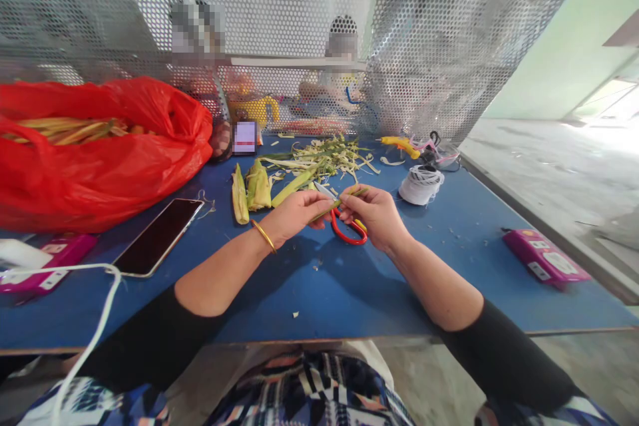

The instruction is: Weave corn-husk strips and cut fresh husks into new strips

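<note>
Near the middle of the blue table, my left hand (pixel 299 211) and my right hand (pixel 372 212) pinch a thin green strip (pixel 329 210) between them. The fingers of both hands are closed on it. Red-handled scissors (pixel 349 239) lie just below the strip, partly hidden by my hands. Cut green husk pieces (pixel 258 186) rest beyond my left hand. A pile of pale green shreds (pixel 334 154) is spread behind my hands. To the right of it sits a roll of white string (pixel 420 185).
A red plastic bag (pixel 100 180) of long strips fills the left side. A dark phone (pixel 157 238) lies before it, beside a white cable (pixel 107 309). Purple power strips lie left and right (pixel 546 256). A perforated metal screen (pixel 299 6) rises behind, with people beyond.
</note>
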`<action>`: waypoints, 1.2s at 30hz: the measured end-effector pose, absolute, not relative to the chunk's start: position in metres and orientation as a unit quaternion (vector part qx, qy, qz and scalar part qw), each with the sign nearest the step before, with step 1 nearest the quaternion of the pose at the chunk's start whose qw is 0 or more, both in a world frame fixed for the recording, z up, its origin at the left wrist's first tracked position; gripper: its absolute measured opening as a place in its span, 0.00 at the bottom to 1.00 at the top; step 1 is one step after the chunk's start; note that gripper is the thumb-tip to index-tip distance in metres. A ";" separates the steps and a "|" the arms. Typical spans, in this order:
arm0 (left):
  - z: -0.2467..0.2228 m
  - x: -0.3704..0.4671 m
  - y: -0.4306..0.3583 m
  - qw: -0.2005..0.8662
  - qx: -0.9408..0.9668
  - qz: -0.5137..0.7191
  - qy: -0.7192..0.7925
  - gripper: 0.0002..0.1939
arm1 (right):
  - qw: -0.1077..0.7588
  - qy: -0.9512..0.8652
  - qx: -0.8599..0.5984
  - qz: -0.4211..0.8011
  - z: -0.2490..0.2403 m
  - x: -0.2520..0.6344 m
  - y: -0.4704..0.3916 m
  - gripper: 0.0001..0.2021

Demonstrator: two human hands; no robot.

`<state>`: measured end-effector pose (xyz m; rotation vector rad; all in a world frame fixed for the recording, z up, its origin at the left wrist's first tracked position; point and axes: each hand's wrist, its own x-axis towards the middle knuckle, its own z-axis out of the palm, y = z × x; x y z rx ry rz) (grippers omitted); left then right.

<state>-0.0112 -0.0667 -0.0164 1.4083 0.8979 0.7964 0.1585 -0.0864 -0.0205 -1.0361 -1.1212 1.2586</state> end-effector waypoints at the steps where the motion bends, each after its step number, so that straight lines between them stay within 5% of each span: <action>1: -0.017 -0.010 -0.067 0.598 0.606 0.356 0.386 0.05 | 0.543 -0.476 -0.437 0.536 -0.022 0.155 -0.088 0.16; 11: -0.014 -0.010 -0.069 0.545 0.644 0.327 0.426 0.07 | 0.528 -0.486 -0.458 0.526 -0.023 0.156 -0.088 0.13; 19: -0.012 -0.009 -0.076 0.251 0.804 0.311 0.440 0.09 | 0.522 -0.496 -0.470 0.510 -0.025 0.156 -0.085 0.13; 22: -0.009 -0.010 -0.075 0.376 0.733 0.328 0.463 0.12 | 0.528 -0.541 -0.489 0.436 -0.017 0.182 -0.075 0.13; 25: -0.005 -0.014 -0.069 0.572 0.566 0.354 0.477 0.13 | 0.531 -0.578 -0.582 0.211 -0.009 0.220 -0.060 0.07; 28: -0.002 -0.018 -0.062 0.664 0.438 0.363 0.485 0.12 | 0.362 -0.635 -0.681 0.046 -0.015 0.246 -0.046 0.05; 32: -0.003 -0.019 -0.057 0.700 0.356 0.378 0.491 0.15 | 0.201 -0.687 -0.696 0.053 -0.038 0.242 -0.035 0.06; 36: -0.005 -0.018 -0.056 0.719 0.336 0.371 0.483 0.16 | 0.193 -0.675 -0.709 0.069 -0.053 0.227 -0.030 0.05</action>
